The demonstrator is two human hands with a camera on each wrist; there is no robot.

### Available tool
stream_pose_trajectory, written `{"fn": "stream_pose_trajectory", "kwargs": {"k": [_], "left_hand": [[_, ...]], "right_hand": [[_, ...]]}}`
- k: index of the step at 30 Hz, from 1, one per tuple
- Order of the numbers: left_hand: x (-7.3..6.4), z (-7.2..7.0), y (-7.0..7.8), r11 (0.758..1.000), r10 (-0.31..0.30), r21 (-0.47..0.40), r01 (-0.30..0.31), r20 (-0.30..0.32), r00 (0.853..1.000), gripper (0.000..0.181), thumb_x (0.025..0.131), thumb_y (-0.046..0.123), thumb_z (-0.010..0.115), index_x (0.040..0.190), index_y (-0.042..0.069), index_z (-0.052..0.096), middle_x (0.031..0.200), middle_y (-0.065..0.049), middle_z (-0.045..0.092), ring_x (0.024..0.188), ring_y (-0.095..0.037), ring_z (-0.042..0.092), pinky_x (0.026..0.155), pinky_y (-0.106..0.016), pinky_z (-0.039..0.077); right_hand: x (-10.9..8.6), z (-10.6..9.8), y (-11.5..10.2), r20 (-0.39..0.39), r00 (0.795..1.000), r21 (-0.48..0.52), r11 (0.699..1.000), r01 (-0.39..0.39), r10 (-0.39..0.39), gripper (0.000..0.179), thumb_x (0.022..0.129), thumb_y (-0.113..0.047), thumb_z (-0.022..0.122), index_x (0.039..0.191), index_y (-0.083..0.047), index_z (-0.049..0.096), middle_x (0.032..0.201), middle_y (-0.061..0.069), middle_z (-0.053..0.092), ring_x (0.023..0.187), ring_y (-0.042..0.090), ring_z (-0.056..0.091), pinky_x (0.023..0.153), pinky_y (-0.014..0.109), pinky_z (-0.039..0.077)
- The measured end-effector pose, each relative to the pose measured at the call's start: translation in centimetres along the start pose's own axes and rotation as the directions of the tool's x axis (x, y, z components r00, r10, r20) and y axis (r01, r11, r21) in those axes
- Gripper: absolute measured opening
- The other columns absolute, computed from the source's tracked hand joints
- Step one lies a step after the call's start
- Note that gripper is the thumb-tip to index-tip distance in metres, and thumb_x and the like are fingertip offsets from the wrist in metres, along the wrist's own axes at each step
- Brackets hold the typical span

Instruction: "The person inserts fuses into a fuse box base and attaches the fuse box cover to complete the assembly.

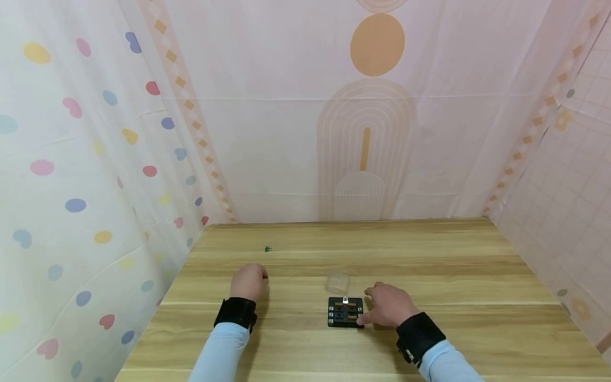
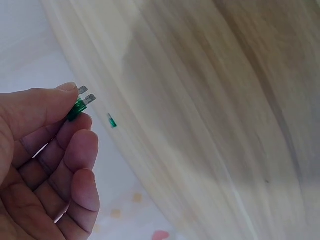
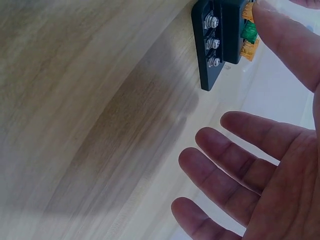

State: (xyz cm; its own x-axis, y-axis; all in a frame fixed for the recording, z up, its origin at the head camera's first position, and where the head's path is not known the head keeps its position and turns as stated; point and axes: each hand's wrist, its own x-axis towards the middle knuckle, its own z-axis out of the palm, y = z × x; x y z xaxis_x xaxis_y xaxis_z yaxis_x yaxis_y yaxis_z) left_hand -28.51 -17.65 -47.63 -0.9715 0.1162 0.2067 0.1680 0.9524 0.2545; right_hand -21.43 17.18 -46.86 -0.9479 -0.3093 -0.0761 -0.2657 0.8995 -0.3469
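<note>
My left hand (image 1: 249, 281) pinches a green blade fuse (image 2: 76, 110) between thumb and forefinger, its two metal prongs pointing outward over the table. A second green blade fuse (image 1: 268, 249) lies beyond that hand. At front centre sits a black fuse box (image 1: 339, 323), where my right hand (image 1: 389, 305) has its thumb at the right edge. In the right wrist view, this thumb overlaps an orange fuse (image 3: 248, 11) while the other fingers (image 3: 215, 175) spread out, holding nothing. Another orange fuse (image 3: 249, 50) and a green one (image 3: 249, 32) stand in the box, beside screw terminals (image 3: 212, 43).
A clear plastic cover (image 1: 338, 283) lies just behind the fuse box on the wood-grain table (image 1: 444, 265). Patterned curtains (image 1: 267, 132) hang along the table's back and sides.
</note>
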Motion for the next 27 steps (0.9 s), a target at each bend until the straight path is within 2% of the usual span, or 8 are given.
{"fn": "stream_pose_trajectory", "kwargs": {"k": [6, 15, 27], "left_hand": [[-0.2, -0.2, 0.9, 1.000, 0.015, 0.008, -0.015, -0.008, 1.000, 0.006, 0.082, 0.006, 0.079, 0.077, 0.009, 0.076, 0.076, -0.004, 0.070, 0.069, -0.020, 0.064, 0.064, -0.040, 0.053], [-0.4, 0.0, 1.7, 0.996, 0.080, 0.036, -0.078, -0.043, 0.996, 0.007, 0.081, 0.007, 0.080, 0.075, 0.010, 0.075, 0.074, -0.002, 0.069, 0.066, -0.017, 0.062, 0.059, -0.037, 0.053], [-0.8, -0.6, 3.6, 0.996, 0.093, 0.015, -0.093, -0.009, 0.996, 0.007, 0.080, 0.005, 0.078, 0.077, 0.010, 0.076, 0.073, 0.000, 0.068, 0.063, -0.013, 0.059, 0.056, -0.034, 0.051]], "right_hand": [[0.1, 0.0, -0.1, 0.003, 1.000, 0.005, 1.000, -0.005, 0.005, 0.072, 0.069, -0.047, 0.087, 0.122, -0.002, 0.068, 0.110, 0.014, 0.066, 0.097, 0.030, 0.064, 0.080, 0.047, 0.053], [0.0, -0.2, -0.4, -0.019, 1.000, 0.014, 1.000, -0.002, 0.002, 0.071, 0.070, -0.047, 0.087, 0.122, -0.003, 0.068, 0.114, 0.015, 0.066, 0.102, 0.033, 0.063, 0.083, 0.050, 0.052], [0.0, 0.0, -0.6, -0.021, 1.000, 0.001, 1.000, -0.010, 0.010, 0.070, 0.070, -0.047, 0.086, 0.121, -0.003, 0.069, 0.112, 0.013, 0.067, 0.101, 0.032, 0.064, 0.083, 0.049, 0.053]]}}
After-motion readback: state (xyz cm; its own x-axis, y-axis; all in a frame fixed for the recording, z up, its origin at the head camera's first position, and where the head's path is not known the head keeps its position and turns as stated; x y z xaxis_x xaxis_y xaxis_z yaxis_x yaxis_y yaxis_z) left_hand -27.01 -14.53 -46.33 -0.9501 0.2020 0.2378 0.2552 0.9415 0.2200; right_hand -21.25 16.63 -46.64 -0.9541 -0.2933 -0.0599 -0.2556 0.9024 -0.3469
